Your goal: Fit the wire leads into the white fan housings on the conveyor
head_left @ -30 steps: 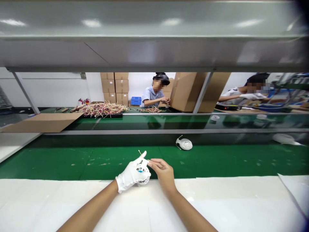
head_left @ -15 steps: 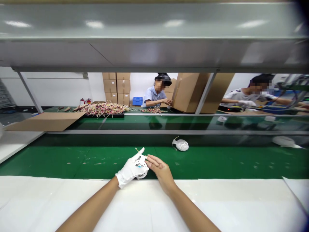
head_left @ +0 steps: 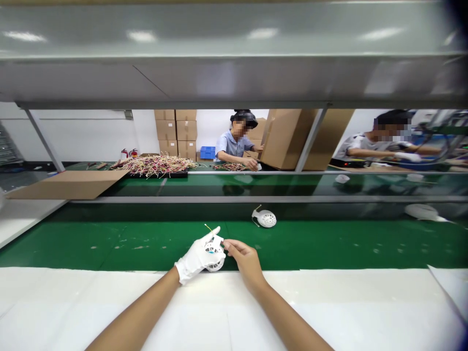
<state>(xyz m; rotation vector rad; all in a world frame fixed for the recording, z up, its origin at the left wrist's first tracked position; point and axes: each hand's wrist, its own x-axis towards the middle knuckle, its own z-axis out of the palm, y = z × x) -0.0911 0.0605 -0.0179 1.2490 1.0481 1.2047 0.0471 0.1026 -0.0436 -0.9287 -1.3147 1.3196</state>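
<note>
My left hand (head_left: pixel 194 257), in a white glove, grips a small white device with a round slotted grille (head_left: pixel 214 257) just above the edge of the white bench top. A thin yellow wire (head_left: pixel 208 227) sticks up beyond the gloved fingers. My bare right hand (head_left: pixel 245 261) reaches in from the right, its thumb and forefinger pinched at the device's white upper tab. Part of the device is hidden by the glove. A similar white device (head_left: pixel 263 218) lies farther off on the green conveyor belt (head_left: pixel 109 246).
White sheeting (head_left: pixel 226 312) covers the bench top. Beyond a metal rail, a second green belt carries a heap of coloured wires (head_left: pixel 155 165). Two co-workers work across the line among cardboard cartons (head_left: pixel 285 139). A low grey shelf (head_left: pixel 234 80) spans overhead.
The device on the belt has travelled left. My right thumb and forefinger have closed together at the tab, while my left hand stays nearly still.
</note>
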